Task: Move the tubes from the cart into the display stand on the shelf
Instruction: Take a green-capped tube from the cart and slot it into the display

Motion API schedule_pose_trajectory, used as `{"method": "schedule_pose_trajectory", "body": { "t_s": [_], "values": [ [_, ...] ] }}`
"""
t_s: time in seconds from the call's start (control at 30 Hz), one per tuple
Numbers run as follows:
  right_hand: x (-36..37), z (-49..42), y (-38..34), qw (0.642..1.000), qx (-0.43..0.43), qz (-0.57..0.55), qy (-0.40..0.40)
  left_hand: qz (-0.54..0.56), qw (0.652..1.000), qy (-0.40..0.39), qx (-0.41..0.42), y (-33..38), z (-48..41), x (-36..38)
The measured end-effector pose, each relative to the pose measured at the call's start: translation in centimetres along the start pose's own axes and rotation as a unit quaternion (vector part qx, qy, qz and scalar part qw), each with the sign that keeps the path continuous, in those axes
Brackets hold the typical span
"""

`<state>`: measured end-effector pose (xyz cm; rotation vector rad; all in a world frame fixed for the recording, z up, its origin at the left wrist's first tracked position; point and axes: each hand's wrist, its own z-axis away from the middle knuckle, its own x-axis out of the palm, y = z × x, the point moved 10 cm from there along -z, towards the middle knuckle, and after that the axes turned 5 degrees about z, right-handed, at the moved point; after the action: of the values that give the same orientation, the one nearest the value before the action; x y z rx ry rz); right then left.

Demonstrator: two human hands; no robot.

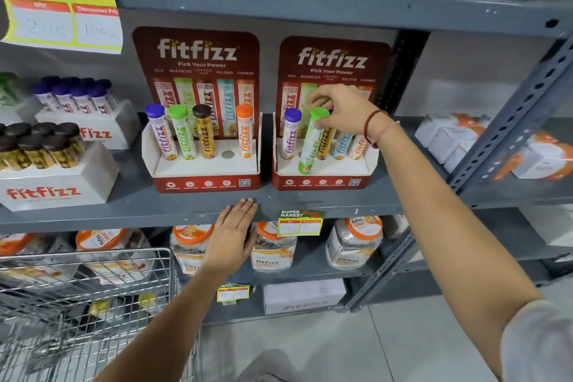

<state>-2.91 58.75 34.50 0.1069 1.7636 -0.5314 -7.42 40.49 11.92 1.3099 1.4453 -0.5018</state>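
Two red display stands sit on the grey shelf (pixel 186 205). The left stand (pixel 204 178) holds purple, green, brown and orange tubes, with one empty hole (pixel 228 154) between brown and orange. In the right stand (pixel 322 178) are purple, brown, blue and orange tubes. My right hand (pixel 344 110) grips the cap end of a green-capped tube (pixel 310 143), tilted, its bottom resting on the right stand's white base. My left hand (pixel 234 232) lies flat against the shelf's front edge, holding nothing. The wire cart (pixel 93 298) is at lower left.
White boxes of purple-capped (pixel 77 93) and brown-capped tubes (pixel 37 146) stand at the shelf's left. Jars (pixel 353 242) fill the shelf below. White and orange boxes (pixel 459 139) sit on the right-hand shelving. A price tag (pixel 300 222) hangs from the shelf edge.
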Motion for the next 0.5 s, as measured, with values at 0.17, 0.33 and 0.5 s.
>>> {"method": "schedule_pose_trajectory", "body": {
  "t_s": [0.17,0.33,0.5],
  "values": [
    [0.1,-1.6,0.8,1.0,0.005,0.03,-0.001,0.001,1.0,0.007,0.001,0.0,-0.1,0.0],
    [0.7,-2.7,1.9,0.998,0.042,0.017,0.033,0.005,1.0,0.009,-0.001,-0.1,-0.1,0.1],
    [0.9,-3.4,2.8,0.996,0.071,-0.013,0.05,0.005,1.0,0.007,0.0,-0.1,-0.1,0.1]
  ]
}}
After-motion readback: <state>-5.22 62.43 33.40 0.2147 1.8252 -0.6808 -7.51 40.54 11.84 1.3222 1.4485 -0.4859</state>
